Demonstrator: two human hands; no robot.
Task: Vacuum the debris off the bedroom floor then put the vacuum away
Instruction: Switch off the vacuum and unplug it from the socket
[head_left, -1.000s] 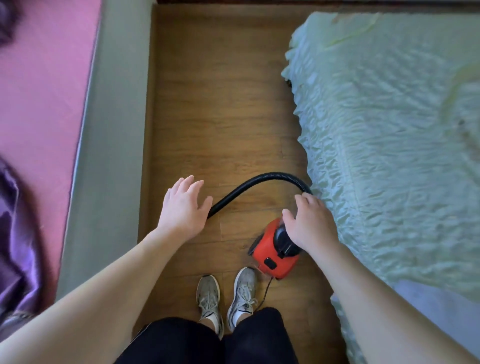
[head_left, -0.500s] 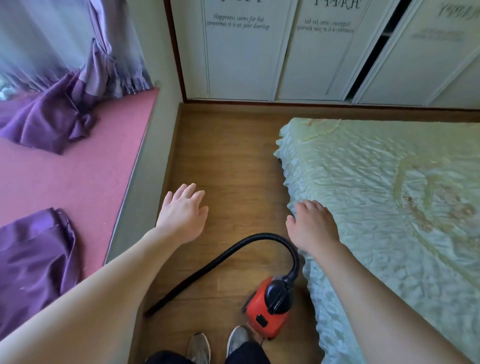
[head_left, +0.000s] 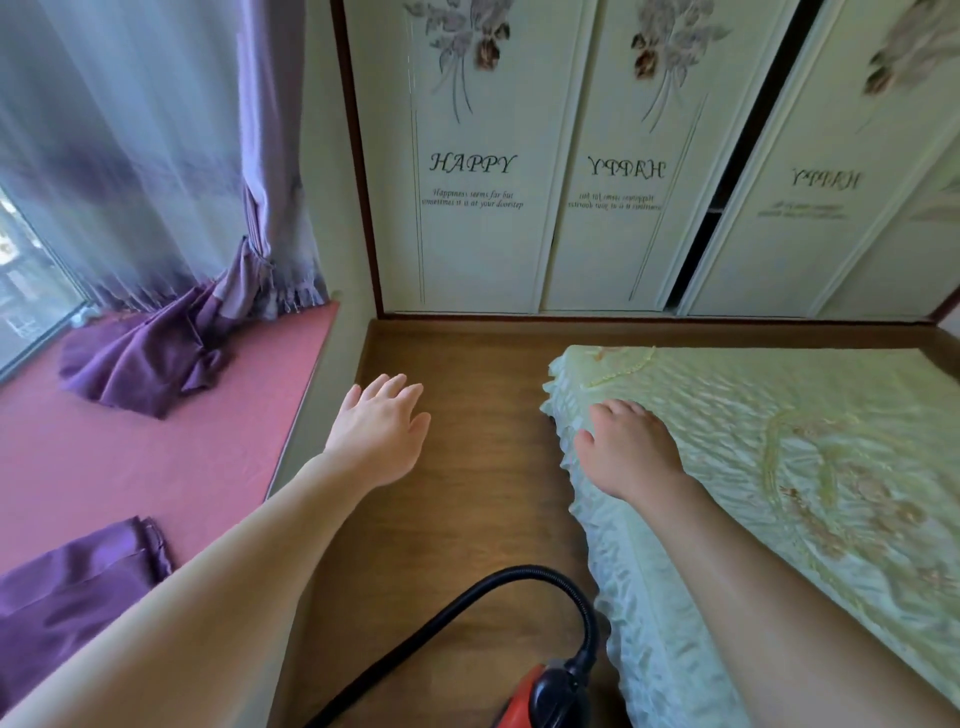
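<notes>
A small red vacuum (head_left: 540, 701) with a black top stands on the wooden floor (head_left: 467, 395) at the bottom edge of the view. Its black hose (head_left: 467, 597) arches up and runs down to the left. My left hand (head_left: 379, 431) hovers open above the floor, fingers spread, holding nothing. Over the corner of the bed hangs my right hand (head_left: 628, 457), also open and empty. Both hands are well above and apart from the vacuum. No debris is visible on the floor strip.
A bed with a pale green ruffled cover (head_left: 779, 493) fills the right. A pink window ledge (head_left: 156, 457) with purple curtains (head_left: 171, 343) lies on the left. White wardrobe doors (head_left: 483, 208) close off the far end of the narrow floor strip.
My right hand has let go of the vacuum and risen over the bed corner. The view has tilted up from the floor to the wardrobe; the vacuum has slid toward the bottom edge.
</notes>
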